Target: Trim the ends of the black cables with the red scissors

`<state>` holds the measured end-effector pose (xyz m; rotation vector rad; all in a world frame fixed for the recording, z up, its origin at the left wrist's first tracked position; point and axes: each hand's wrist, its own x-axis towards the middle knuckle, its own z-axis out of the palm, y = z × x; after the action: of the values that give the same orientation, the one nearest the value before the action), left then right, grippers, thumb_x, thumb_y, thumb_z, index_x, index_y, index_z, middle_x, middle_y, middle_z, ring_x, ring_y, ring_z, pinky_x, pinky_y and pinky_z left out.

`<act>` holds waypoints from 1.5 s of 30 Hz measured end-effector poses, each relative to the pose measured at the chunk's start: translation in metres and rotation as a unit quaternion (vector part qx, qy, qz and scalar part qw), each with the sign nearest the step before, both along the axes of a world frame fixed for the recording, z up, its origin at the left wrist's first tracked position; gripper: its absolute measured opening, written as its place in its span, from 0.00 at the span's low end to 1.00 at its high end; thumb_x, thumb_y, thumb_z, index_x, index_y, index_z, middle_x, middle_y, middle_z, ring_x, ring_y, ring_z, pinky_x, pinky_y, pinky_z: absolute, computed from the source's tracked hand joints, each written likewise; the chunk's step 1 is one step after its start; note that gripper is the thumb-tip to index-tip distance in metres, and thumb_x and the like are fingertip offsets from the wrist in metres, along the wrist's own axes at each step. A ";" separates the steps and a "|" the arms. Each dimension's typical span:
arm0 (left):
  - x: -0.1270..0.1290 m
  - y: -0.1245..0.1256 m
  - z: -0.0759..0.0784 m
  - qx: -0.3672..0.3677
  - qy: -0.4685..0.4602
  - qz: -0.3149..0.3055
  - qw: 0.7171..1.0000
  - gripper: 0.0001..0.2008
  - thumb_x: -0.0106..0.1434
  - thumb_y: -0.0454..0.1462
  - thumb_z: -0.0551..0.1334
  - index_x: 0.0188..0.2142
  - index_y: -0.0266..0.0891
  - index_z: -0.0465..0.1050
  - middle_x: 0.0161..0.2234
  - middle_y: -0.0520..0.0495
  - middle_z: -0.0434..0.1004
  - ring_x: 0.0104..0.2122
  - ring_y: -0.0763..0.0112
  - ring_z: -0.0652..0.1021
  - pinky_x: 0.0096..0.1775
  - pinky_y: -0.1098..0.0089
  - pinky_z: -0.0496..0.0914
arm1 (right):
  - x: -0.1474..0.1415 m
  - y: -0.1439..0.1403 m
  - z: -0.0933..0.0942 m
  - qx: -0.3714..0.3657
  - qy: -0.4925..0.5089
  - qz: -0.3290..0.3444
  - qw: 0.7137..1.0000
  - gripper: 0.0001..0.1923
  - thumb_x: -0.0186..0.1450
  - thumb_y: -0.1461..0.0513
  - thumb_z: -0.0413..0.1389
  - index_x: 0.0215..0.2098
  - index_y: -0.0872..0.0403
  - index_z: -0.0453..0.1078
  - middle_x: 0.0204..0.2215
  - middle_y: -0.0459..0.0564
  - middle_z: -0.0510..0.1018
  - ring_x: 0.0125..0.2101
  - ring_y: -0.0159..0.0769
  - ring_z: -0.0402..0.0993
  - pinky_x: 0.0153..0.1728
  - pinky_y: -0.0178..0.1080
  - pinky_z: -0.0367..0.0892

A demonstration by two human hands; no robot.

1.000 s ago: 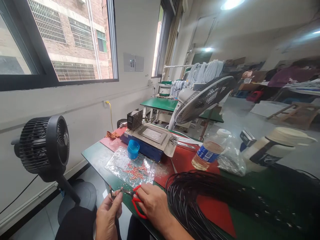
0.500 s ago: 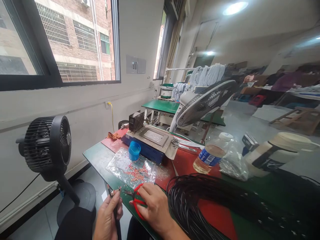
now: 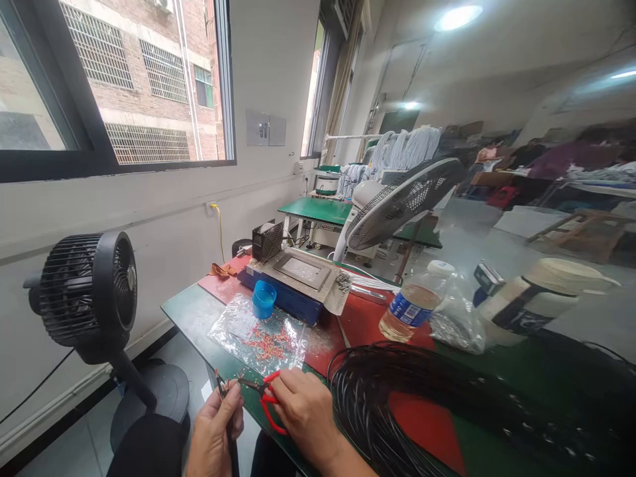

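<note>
My left hand (image 3: pixel 216 417) is closed on a black cable (image 3: pixel 220 383), with its thin reddish wire ends poking up past the thumb and fingers. In my right hand (image 3: pixel 305 404) is a pair of red-handled cutters (image 3: pixel 271 407), my fingers wrapped round the grips. The cutters' dark jaws point left and reach close to the wire ends by my left thumb; whether they touch is too small to tell. Just beyond my hands, red and orange wire scraps (image 3: pixel 268 343) lie scattered on a clear plastic bag (image 3: pixel 233 324).
A blue cup (image 3: pixel 264 299) stands by a blue machine with a metal tray (image 3: pixel 303 270). Black coiled cables (image 3: pixel 368 397) fill the right of the table, below a bottle of yellowish liquid (image 3: pixel 407 311) and a large jug (image 3: pixel 531 301). A black fan (image 3: pixel 92 291) stands left.
My right hand has brought the cutters slightly left, so the jaws are now at the wire ends in my left hand. The view has shifted a little.
</note>
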<state>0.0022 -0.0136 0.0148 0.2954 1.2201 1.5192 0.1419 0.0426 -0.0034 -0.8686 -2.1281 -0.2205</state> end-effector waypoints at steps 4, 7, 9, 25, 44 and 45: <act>-0.002 0.001 -0.008 -0.003 -0.017 0.015 1.000 0.14 0.43 0.40 0.70 0.29 0.35 0.75 0.22 0.53 0.65 0.21 0.81 0.62 0.22 0.80 0.60 | 0.000 -0.001 -0.005 -0.019 0.014 0.016 1.000 0.18 0.68 0.64 0.42 0.20 0.55 0.62 0.18 0.45 0.66 0.22 0.30 0.55 0.25 0.37 0.42; -0.002 0.002 -0.013 0.011 -0.021 0.012 1.000 0.15 0.42 0.41 0.71 0.28 0.35 0.76 0.18 0.55 0.63 0.19 0.82 0.61 0.20 0.80 0.57 | 0.000 0.001 -0.007 -0.199 0.095 0.057 0.974 0.18 0.65 0.59 0.49 0.18 0.56 0.63 0.18 0.44 0.65 0.21 0.27 0.56 0.24 0.34 0.44; 0.001 0.003 -0.017 0.021 -0.010 0.006 1.000 0.16 0.40 0.41 0.71 0.28 0.35 0.77 0.16 0.56 0.62 0.18 0.83 0.60 0.20 0.80 0.56 | -0.001 0.004 -0.006 -0.368 0.164 0.092 0.910 0.18 0.62 0.54 0.53 0.19 0.57 0.65 0.17 0.43 0.63 0.20 0.26 0.56 0.22 0.32 0.47; 0.014 0.001 -0.019 0.039 0.113 -0.045 0.992 0.13 0.39 0.42 0.71 0.23 0.38 0.77 0.18 0.54 0.71 0.21 0.78 0.64 0.28 0.76 0.64 | -0.004 0.004 0.001 -0.666 0.356 0.184 0.630 0.25 0.48 0.45 0.62 0.20 0.58 0.65 0.11 0.39 0.61 0.11 0.21 0.53 0.12 0.28 0.46; 0.014 0.001 -0.020 0.022 0.119 -0.001 0.993 0.14 0.39 0.42 0.71 0.26 0.40 0.77 0.20 0.54 0.75 0.23 0.75 0.70 0.27 0.78 0.63 | -0.003 0.002 -0.002 -0.713 0.324 0.209 0.586 0.23 0.46 0.47 0.64 0.20 0.59 0.65 0.11 0.38 0.62 0.11 0.20 0.54 0.12 0.27 0.47; 0.014 0.001 -0.019 0.022 0.119 0.003 0.993 0.14 0.39 0.42 0.71 0.26 0.40 0.77 0.20 0.54 0.75 0.23 0.76 0.69 0.26 0.78 0.63 | -0.004 0.002 -0.002 -0.717 0.323 0.210 0.582 0.23 0.46 0.47 0.64 0.20 0.59 0.65 0.11 0.38 0.62 0.11 0.20 0.54 0.12 0.27 0.46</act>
<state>0.0163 -0.0122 -0.0046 0.5144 1.3754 1.5484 0.1381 0.0443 -0.0051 -0.9141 -1.3271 2.0102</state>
